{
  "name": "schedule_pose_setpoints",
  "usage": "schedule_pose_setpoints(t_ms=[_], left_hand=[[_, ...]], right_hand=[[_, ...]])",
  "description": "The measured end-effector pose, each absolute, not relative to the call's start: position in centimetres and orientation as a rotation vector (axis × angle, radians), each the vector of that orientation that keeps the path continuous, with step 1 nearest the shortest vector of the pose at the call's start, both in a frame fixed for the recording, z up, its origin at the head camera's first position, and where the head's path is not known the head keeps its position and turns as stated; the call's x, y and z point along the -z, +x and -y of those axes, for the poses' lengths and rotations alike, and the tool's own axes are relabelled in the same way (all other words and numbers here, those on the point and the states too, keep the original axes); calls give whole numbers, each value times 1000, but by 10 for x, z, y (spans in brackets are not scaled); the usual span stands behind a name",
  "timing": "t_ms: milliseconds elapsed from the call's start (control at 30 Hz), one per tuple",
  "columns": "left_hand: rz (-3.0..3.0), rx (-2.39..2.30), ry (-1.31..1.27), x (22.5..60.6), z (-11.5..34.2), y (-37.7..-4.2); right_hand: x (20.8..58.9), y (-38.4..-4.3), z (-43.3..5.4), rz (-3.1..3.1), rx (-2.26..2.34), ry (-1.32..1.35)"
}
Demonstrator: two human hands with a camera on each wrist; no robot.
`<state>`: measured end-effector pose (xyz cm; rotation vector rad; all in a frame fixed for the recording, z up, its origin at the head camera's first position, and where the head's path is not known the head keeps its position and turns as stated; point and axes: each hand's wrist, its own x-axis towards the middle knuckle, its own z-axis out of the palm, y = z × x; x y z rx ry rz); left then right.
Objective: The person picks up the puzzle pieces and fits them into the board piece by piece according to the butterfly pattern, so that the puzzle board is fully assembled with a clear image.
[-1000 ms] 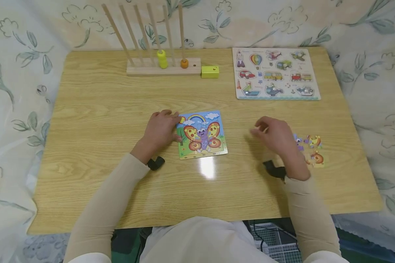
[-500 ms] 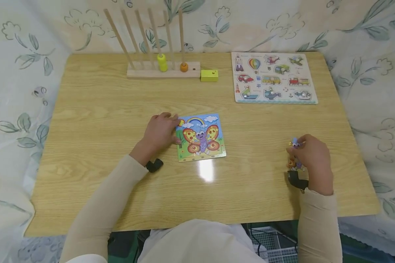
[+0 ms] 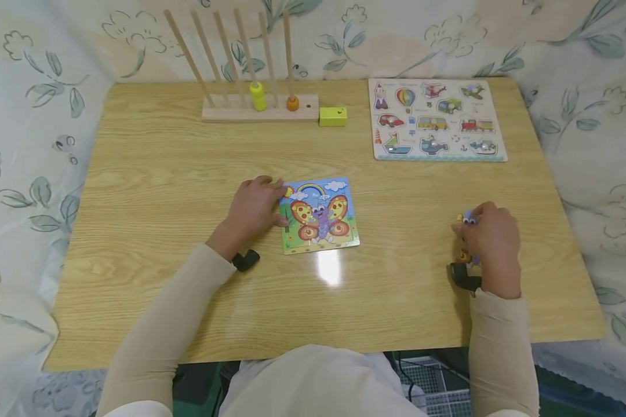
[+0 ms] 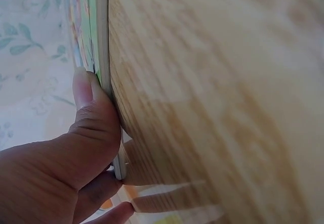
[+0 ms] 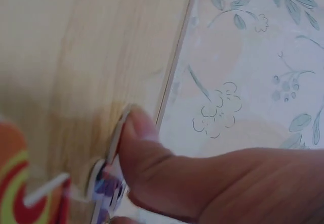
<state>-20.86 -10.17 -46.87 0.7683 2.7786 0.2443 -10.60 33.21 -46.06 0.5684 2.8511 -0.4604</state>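
Note:
A square butterfly jigsaw puzzle [image 3: 320, 217] lies near the middle of the wooden table. My left hand [image 3: 253, 205] holds its left side, fingers at the upper left corner and thumb lower down. In the left wrist view the thumb presses the edge of the puzzle board [image 4: 103, 37]. Over at the right, my right hand [image 3: 492, 234] pinches a puzzle piece [image 5: 115, 138], its thumb along the edge; the other fingers are mostly hidden. Around it lie a blue-and-purple piece [image 3: 468, 218] and an orange swirl piece [image 3: 463, 256], partly covered by the hand and wrist.
A wooden peg stand [image 3: 261, 108] with tall rods and a few beads stands at the back. Beside it is a yellow block [image 3: 332, 116]. A vehicle picture board [image 3: 438, 120] lies at the back right. Flowered cloth borders the table [image 3: 188, 156].
My right hand has moved right, from beside the butterfly puzzle to the loose pieces, and now covers some of them. The left hand stays at the puzzle's left edge.

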Motion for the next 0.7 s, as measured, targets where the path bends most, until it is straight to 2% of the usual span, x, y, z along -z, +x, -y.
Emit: schedule_pose_setpoints(t_ms=[233, 433, 700], left_hand=[[-2794, -239, 771, 468, 102, -209], [-2791, -224, 774, 467, 102, -209], [-2796, -223, 778, 468, 102, -208]], right_hand=[[455, -111, -333, -2817, 363, 605], [452, -117, -319, -2877, 529, 611], [438, -149, -233, -2928, 918, 188]])
